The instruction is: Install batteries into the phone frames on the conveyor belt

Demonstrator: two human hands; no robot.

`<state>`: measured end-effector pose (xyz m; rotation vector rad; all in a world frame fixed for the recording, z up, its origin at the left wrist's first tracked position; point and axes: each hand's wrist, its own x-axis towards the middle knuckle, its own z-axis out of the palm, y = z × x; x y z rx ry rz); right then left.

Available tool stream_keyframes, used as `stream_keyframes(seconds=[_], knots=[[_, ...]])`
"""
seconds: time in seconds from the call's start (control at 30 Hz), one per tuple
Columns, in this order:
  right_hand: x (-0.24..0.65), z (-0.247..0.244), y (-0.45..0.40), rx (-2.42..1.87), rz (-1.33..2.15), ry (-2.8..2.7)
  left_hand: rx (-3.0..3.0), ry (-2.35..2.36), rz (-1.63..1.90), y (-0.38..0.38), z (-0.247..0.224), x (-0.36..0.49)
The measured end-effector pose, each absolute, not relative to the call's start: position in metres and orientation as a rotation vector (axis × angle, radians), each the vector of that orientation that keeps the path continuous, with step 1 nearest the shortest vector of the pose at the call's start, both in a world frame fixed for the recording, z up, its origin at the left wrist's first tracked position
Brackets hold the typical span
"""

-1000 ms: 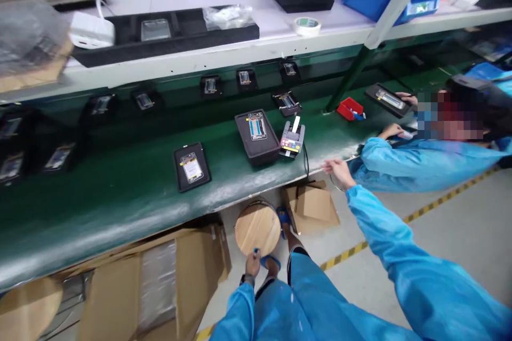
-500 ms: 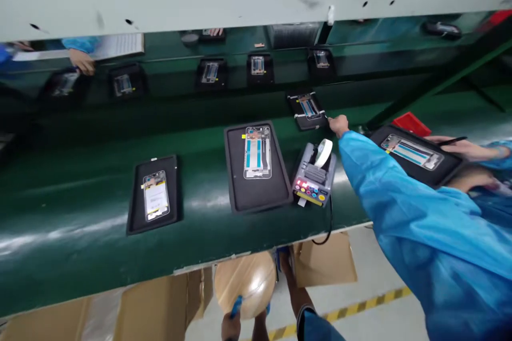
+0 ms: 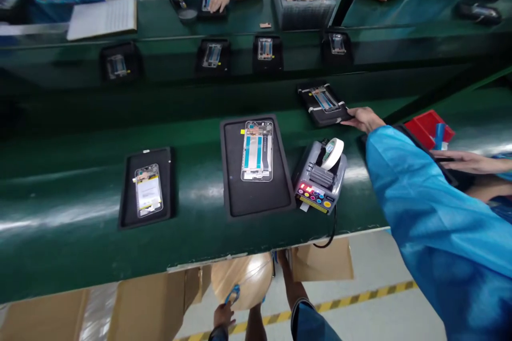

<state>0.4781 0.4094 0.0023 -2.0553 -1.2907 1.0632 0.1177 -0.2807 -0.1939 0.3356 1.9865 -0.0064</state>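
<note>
the right hand (image 3: 365,118) reaches out of a crinkled, slightly shiny blue sleeve (image 3: 424,192), thumb and fingers pinching the corner of a matte black tray (image 3: 325,118). the tray rests toward the back of a smooth, glossy green surface (image 3: 80,245), with pale strips along its edges and a thin rectangular phone frame (image 3: 324,99) lying in it, striped blue and silver. the left hand (image 3: 224,315) hangs low beside a round, pale wooden stool (image 3: 246,279), fingers curled on a small blue item (image 3: 232,294), too small to make out.

nearer the front, a larger rectangular tray (image 3: 260,200) with a raised rim carries a second frame (image 3: 257,152). just beside it stands a boxy grey plastic dispenser (image 3: 320,178) bearing a white tape ring (image 3: 333,153). further left, another black tray (image 3: 130,208) holds a frame with a flat white panel (image 3: 149,192).
</note>
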Motion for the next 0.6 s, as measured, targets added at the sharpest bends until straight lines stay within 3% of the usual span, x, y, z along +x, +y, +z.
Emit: stream_keyframes(seconds=[0.2,0.47,0.6], knots=[[0.503,0.042,0.374,-1.852,1.124,-1.006,-0.413,2.048,0.408,-0.311,-0.202,0.118],[0.471,0.135,0.263,-1.559,1.237,-0.717,-0.402,2.020,0.379,-0.294,-0.186,0.113],[0.414,0.144,0.174,-1.426,1.368,-0.682,-0.321,2.033,0.362,-0.291,-0.183,0.105]])
